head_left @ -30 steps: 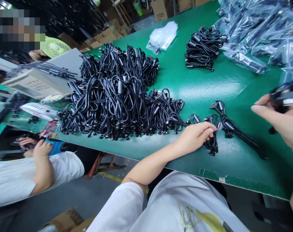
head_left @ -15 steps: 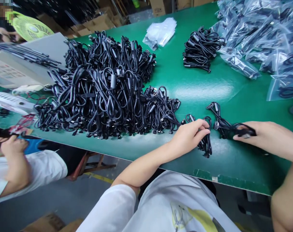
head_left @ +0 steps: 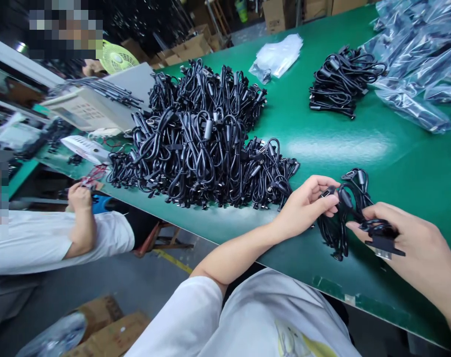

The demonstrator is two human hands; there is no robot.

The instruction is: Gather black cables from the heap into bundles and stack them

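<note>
My left hand [head_left: 307,206] pinches a black cable bundle [head_left: 335,225] just above the green table [head_left: 359,144], near its front edge. My right hand [head_left: 407,243] is closed on a second black cable [head_left: 379,232], whose flat connector sticks out past my fingers. The two bundles hang close together between my hands, and their loops overlap, so where one ends is hard to tell.
A big heap of black cables [head_left: 203,139] fills the table's left half. A smaller cable pile [head_left: 340,82], empty clear bags [head_left: 279,57] and bagged cables [head_left: 415,59] lie at the back. A person in white [head_left: 54,238] sits at the left. Cardboard boxes [head_left: 106,327] stand on the floor.
Both hands have lifted their cable bundles off the table and drawn them together. My right hand came in from the right edge over the last second. The view shifted slightly.
</note>
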